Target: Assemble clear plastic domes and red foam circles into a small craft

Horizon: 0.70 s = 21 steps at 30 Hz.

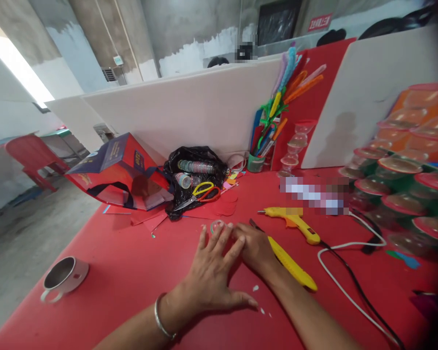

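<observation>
My left hand (213, 270) lies flat on the red table (131, 272) with its fingers spread, fingertips beside a small tape roll (216, 226). Just to its right my right hand (254, 248) is curled with knuckles up, touching the left fingertips; whatever it pinches is hidden. A yellow utility knife (292, 265) lies under the right wrist. A silver bangle (161, 318) circles my left wrist.
A yellow glue gun (294, 221) with a white and black cord (345, 287) lies to the right. Scissors (200, 192) rest on a black bag (197, 180). A steel cup (63, 277) sits front left, lidded containers (397, 189) stack at right, a red box (122, 170) at back.
</observation>
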Motion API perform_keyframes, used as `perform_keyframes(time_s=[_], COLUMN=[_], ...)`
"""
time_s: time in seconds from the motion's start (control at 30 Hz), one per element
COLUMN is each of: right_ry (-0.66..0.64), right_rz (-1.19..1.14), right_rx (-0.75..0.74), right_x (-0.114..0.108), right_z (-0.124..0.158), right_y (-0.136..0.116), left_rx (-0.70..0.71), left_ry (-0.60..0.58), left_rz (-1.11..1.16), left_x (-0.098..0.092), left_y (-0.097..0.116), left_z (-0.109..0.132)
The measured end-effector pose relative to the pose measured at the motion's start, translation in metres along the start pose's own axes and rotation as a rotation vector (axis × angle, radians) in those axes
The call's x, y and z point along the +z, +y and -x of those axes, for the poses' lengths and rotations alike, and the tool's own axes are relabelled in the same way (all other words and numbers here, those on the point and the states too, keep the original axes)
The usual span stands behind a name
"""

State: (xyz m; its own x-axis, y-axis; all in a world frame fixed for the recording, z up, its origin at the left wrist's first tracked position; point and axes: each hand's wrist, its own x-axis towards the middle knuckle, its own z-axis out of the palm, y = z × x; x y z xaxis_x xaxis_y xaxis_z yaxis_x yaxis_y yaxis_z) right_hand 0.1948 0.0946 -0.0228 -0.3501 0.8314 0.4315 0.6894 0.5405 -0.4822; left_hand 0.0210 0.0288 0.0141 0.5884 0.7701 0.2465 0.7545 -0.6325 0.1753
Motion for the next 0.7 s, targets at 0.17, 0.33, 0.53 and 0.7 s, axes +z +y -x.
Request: perform_keyframes(time_s=[0.17,0.33,0.53,0.7], right_ry=[0.182,0.333,0.452,0.506], right_rz=[-0.052,-0.081,-0.108,-0.128], right_rx=[0.023,0.01,-0.043,-0.095], right_x=[0.003,0.004,0.003,-0.005], right_z=[0.001,0.001,0.0,0.001], right_y=[0.007,0.01,0.005,-0.005], left_rx=[0.004,0.012,0.012,0.006], left_ry=[0.01,0.053,0.068,0.106], left_rz=[0.02,0.017,0.05,0.043], left_x=[0.0,0.002,0.0,0.003], left_y=[0.0,-0.001,0.0,0.001], left_z=[0.001,0.001,0.003,0.003])
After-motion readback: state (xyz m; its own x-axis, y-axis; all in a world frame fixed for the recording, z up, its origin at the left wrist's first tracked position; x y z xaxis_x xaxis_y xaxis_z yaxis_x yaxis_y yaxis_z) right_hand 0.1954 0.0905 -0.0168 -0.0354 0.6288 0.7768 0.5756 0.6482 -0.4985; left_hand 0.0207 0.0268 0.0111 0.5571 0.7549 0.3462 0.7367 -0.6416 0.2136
